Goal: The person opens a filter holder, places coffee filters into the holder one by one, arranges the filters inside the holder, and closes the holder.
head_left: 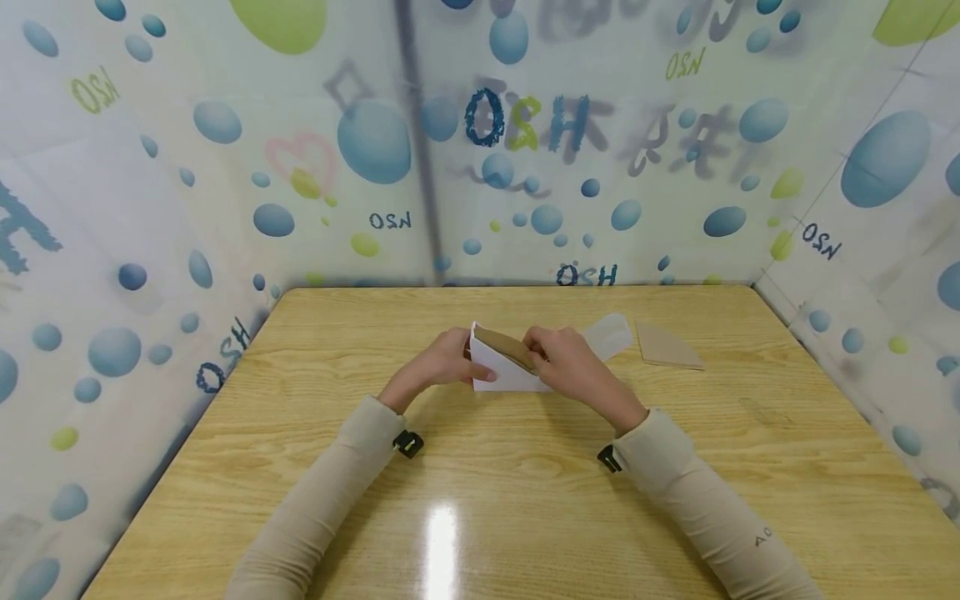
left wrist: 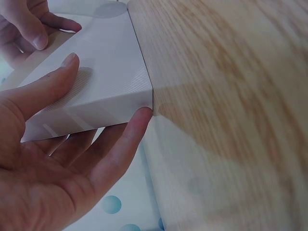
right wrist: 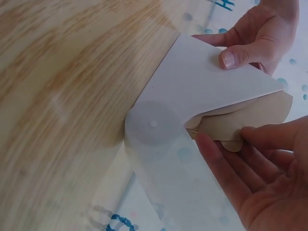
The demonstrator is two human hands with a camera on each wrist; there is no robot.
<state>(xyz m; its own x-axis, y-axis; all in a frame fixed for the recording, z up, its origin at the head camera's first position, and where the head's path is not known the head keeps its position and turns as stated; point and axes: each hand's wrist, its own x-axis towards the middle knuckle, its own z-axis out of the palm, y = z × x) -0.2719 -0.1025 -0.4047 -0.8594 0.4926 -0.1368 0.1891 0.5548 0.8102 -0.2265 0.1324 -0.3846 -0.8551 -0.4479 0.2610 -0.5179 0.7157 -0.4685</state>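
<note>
A white wedge-shaped case stands on the table with its top side open. My left hand grips its left end, thumb on the near face and fingers around the end wall, as the left wrist view also shows. Brown paper coffee filters sit in the opening, partly hidden by the case wall. My right hand pinches their edge between thumb and fingers. A translucent cover, joined to the case at a round pivot, is swung out to the right behind my right hand.
A fan-shaped brown coffee filter lies flat on the wooden table, right of the cover. Patterned curtains rise behind the table and along both sides.
</note>
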